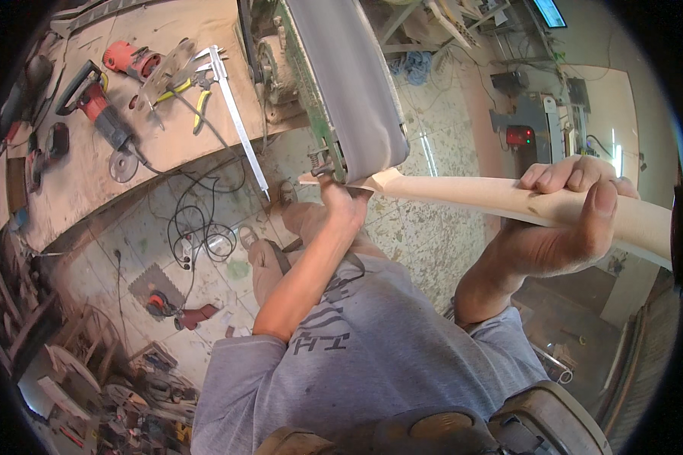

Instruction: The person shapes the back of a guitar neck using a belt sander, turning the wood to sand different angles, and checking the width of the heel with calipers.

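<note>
Both hands grasp a long pale wooden piece point(463, 193): the left hand point(340, 203) clenches its near end under the grey sanding belt point(349, 83) at 12 o'clock; the right hand point(565, 220) wraps it at 3 o'clock.

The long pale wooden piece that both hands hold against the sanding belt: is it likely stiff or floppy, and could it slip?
The wooden piece probably is stiff: it spans straight between the left hand and right hand without sagging. Its smooth, rounded surface might slip or twist against the belt, so the full wrap of the right hand seems sensible.
</note>
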`<state>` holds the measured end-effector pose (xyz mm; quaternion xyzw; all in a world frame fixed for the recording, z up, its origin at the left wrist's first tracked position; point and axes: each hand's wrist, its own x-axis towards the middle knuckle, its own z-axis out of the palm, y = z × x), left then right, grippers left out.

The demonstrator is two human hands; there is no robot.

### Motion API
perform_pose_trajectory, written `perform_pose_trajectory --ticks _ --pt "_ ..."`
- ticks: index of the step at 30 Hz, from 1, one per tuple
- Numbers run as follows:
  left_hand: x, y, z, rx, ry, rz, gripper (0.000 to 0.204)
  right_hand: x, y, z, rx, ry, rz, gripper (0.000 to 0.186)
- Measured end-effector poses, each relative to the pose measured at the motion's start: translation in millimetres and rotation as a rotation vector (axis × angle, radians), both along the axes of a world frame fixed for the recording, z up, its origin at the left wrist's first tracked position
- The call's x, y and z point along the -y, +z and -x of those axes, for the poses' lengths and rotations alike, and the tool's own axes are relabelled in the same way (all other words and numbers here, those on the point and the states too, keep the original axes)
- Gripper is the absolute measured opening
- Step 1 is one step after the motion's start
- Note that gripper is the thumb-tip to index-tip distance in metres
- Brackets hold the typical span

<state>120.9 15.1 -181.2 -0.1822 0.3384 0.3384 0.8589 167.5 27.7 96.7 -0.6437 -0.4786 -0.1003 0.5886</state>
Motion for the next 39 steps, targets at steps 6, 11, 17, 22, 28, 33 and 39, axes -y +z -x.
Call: perform_pose_trajectory --ticks 6,11,17,22,28,33,39 --pt "-3 -4 -4 -0.008 -0.034 0.012 0.063 -2 -1 4 -0.025 -0.010 -0.006 0.024" --pt "0 -11 -7 -0.008 -0.061 0.017 0.063 -4 -1 3 -0.007 -0.016 -0.005 0.025" --pt "-1 -6 -4 0.014 -0.053 0.024 0.062 -3 -1 4 -0.014 0.021 -0.017 0.026" --pt "0 -1 -4 0.055 -0.077 -0.029 0.061 -3 -1 4 -0.006 -0.006 -0.069 0.027" --pt "4 -8 -5 0.076 -0.025 0.074 0.057 -10 -5 17 0.051 -0.105 0.012 0.027" --pt "-6 -16 -13 0.073 -0.023 0.136 0.051 -14 -3 10 0.047 -0.062 -0.039 0.034" --pt "-8 -9 -8 0.072 -0.044 0.198 0.046 -14 -5 13 0.048 -0.027 -0.078 0.033"
